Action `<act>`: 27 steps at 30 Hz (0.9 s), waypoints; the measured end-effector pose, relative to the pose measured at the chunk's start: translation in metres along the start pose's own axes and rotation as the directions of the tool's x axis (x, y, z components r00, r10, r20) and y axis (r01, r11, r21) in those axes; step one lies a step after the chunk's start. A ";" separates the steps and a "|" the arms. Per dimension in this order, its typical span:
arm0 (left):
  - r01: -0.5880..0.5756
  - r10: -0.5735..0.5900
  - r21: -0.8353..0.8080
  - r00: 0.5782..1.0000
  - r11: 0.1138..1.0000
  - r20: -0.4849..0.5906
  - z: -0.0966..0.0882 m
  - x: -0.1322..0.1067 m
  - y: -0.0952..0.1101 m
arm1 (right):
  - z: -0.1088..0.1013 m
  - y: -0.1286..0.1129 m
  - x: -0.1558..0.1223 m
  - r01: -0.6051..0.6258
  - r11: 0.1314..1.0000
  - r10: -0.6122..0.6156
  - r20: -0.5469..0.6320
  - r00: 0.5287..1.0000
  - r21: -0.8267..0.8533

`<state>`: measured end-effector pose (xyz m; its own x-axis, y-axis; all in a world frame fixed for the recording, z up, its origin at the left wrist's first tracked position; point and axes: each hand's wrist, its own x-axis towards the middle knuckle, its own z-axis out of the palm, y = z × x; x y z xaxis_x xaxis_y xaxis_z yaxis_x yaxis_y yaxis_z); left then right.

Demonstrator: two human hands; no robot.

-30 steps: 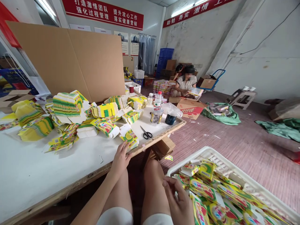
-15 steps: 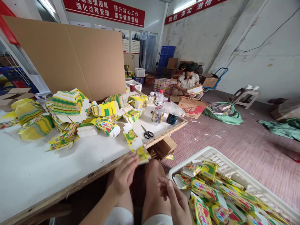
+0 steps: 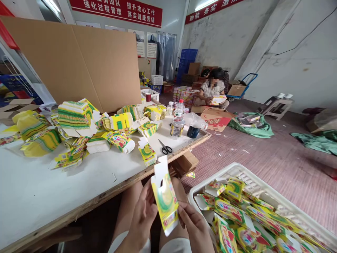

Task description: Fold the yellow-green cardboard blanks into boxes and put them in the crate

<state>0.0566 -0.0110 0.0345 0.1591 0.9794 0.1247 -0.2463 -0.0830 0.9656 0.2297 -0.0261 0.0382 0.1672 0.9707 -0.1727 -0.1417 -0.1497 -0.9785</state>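
Observation:
Between my two hands, above my lap, is a yellow and green printed carton [image 3: 165,202] with a white flap standing up at its top. My left hand [image 3: 142,214] grips its left edge, thumb on the near side. The fingers of my right hand [image 3: 192,221] pinch its lower right edge. At the table's edge just beyond lies a small stack of like cartons [image 3: 147,154], beside black-handled scissors [image 3: 166,149]. To my right, a cream plastic basket [image 3: 193,189] holds many cartons [image 3: 231,214] with open flaps, lying in a loose heap.
Bundles of flat cartons [image 3: 76,117] cover the far side of the white table [image 3: 39,186]. A clear jar [image 3: 177,127], bottles [image 3: 179,109] and a dark cup [image 3: 193,131] stand at its right corner. Across the floor, a person [image 3: 213,91] crouches behind an open cardboard box [image 3: 217,117].
My left hand has brought the carton from the table's edge toward my lap. My right hand, free before, has closed on the carton's lower edge. The carton now stands upright.

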 end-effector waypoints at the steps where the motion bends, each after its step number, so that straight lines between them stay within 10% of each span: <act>1: 0.075 -0.072 -0.078 0.997 0.994 0.036 0.002 0.004 0.003 | 0.003 0.002 -0.001 -0.013 1.000 0.013 0.030 0.999 0.000; 8: 0.219 -0.095 -0.349 0.936 0.911 0.340 -0.005 0.013 0.012 | 0.014 0.013 -0.005 -0.147 0.970 0.119 0.149 0.982 0.193; 16: 0.110 -0.034 -0.348 0.976 0.931 0.216 0.001 0.006 0.009 | 0.016 0.018 -0.008 -0.130 0.948 0.072 0.202 0.977 0.292; 27: 0.237 -0.177 -0.228 0.951 0.944 0.254 0.005 0.011 0.025 | 0.016 0.013 -0.010 0.205 0.957 -0.166 0.190 0.968 -0.206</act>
<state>0.0570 -0.0033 0.0607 0.4381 0.8989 0.0060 -0.4133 0.1955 0.8893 0.2105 -0.0350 0.0292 0.0001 0.9999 0.0167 0.0994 0.0166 -0.9949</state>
